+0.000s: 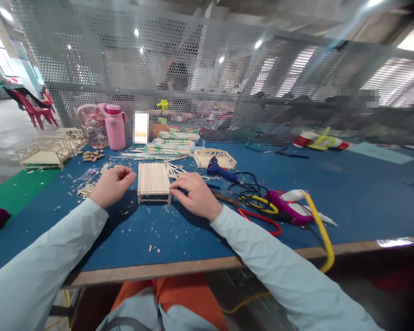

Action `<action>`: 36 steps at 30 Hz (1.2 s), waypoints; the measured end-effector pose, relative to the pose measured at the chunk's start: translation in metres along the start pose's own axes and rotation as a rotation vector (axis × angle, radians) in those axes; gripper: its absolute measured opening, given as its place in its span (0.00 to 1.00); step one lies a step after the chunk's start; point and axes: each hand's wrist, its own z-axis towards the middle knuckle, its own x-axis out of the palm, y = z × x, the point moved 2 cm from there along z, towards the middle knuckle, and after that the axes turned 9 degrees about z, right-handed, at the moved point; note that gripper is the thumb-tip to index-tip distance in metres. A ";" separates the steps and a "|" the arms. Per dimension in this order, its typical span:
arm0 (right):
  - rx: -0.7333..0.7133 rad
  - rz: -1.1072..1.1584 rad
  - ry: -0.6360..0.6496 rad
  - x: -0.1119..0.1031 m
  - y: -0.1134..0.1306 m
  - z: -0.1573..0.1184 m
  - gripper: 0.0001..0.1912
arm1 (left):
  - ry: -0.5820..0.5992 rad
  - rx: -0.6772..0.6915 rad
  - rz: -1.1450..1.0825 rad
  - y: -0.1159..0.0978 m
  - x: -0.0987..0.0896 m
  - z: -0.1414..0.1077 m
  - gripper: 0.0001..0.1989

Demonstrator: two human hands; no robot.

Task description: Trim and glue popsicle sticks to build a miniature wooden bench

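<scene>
A small bed-like model of pale wooden sticks stands on the blue tabletop in front of me. It has a slatted top, short legs and a low rail along its near side. My left hand hovers just left of it, fingers curled in and thumb close to the forefinger; whatever may be in them is hidden. At the model's right front corner, my right hand has thumb and forefinger pinched on its edge. Loose thin sticks lie just behind the right hand.
Right of me lie a blue glue gun, black cable, red-and-yellow-handled scissors and a purple-and-white tool. Behind are stick bundles, another stick model and a pink bottle. Stick frames and peanut-like pieces sit left.
</scene>
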 end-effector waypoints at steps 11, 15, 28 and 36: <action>0.026 -0.025 0.025 0.003 -0.003 0.000 0.06 | 0.255 -0.054 -0.237 -0.001 0.008 -0.001 0.07; 0.020 -0.039 0.040 0.005 -0.003 0.001 0.06 | 0.252 -0.045 -0.198 -0.003 0.008 -0.002 0.07; -0.081 0.022 -0.022 0.000 -0.008 -0.008 0.08 | 0.359 0.000 -0.129 -0.005 0.007 -0.006 0.10; -0.065 -0.017 0.063 0.005 -0.007 -0.007 0.10 | 0.327 0.041 -0.011 -0.010 0.006 -0.008 0.10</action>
